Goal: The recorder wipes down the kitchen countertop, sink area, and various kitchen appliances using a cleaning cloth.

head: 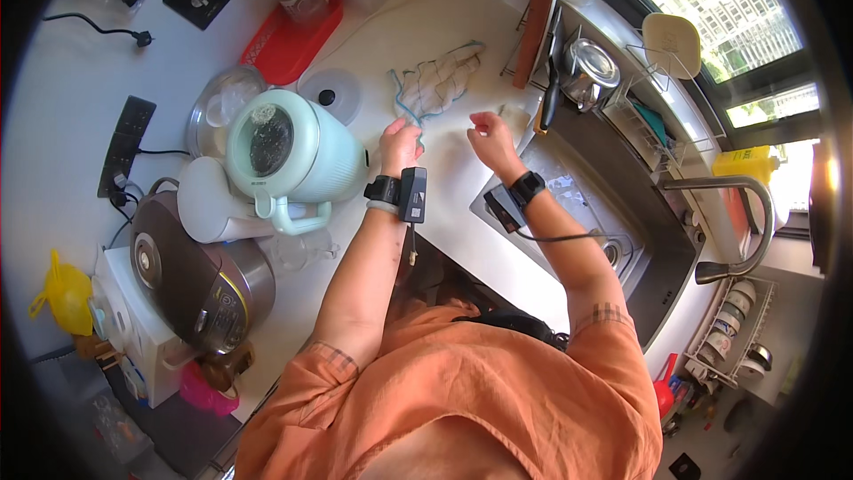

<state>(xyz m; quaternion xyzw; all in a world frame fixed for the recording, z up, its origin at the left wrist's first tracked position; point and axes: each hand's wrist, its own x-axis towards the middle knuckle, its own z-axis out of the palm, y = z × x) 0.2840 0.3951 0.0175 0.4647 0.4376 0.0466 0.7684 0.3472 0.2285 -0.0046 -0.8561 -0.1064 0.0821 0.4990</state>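
Observation:
A thin pale cloth with blue edging (436, 83) lies crumpled on the white countertop. My left hand (398, 145) is closed on its near corner, where the blue edge runs down between the fingers. To the right, my right hand (492, 141) hovers by the sink's left edge with curled fingers, and nothing shows in it. Just beyond that hand is a beige pad or folded cloth (514, 121), partly covered by it. A mint-green blender or soy milk maker (326, 147) stands left of my left hand. Both wrists wear black straps with small devices.
The steel sink (640, 213) and arched faucet (766, 213) are on the right. A black-handled knife (550, 97) rests near the sink's far corner. At left are a rice cooker (200, 267), a clear lid (340, 90) and a red plastic basket (293, 47). A glass jug (300, 250) stands behind my left forearm.

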